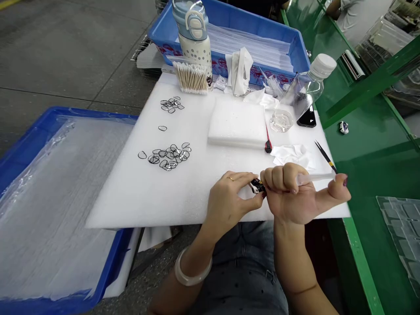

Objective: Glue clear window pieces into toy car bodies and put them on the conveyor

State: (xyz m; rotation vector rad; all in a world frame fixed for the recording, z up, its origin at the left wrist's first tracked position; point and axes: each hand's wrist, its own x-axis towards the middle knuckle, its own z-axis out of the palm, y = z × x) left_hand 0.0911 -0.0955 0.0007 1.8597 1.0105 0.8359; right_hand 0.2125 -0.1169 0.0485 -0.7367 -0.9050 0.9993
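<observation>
Between the thumb and fingers of my left hand (228,199) is a small black-and-white part (257,186). My right hand (292,197) is beside it, its fingers curled round a slim translucent plastic stick (315,177) that points right, with the thumb stretched out near its end. The right fingertips are close to the small part; whether they touch it I cannot tell. Under both hands lies a white foam board (138,205). On its left side are a pile of thin black rings (170,155), a smaller pile of rings (172,104) and one single ring (162,128).
A white foam block (238,122), a small clear dish (281,120), a clear bottle (306,87), a phone (307,117), tweezers (324,156) and crumpled tissue (293,155) stand around. Behind are cotton swabs (192,78), a drinking bottle (193,39) and a blue tray (256,22).
</observation>
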